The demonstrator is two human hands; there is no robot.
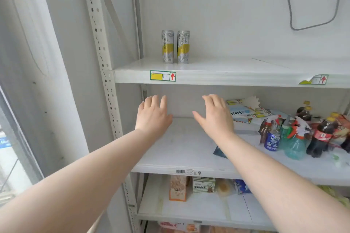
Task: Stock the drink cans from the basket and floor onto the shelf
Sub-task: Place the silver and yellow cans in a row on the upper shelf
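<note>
Single view: head camera, worn, wide-angle. Faced forward, tilted slightly down, toward shelving and wall behind. Stood near: shelving filled most of frame, cut by right and bottom edges. Eye line above upper shelf; its top surface showed, lower shelves seen more steeply. Forearms ran from bottom corners; left grip and right grip sat near centre, before middle shelf. Post crossed left third, bowed by lens. Window at far left edge. Cans above centre.
</note>
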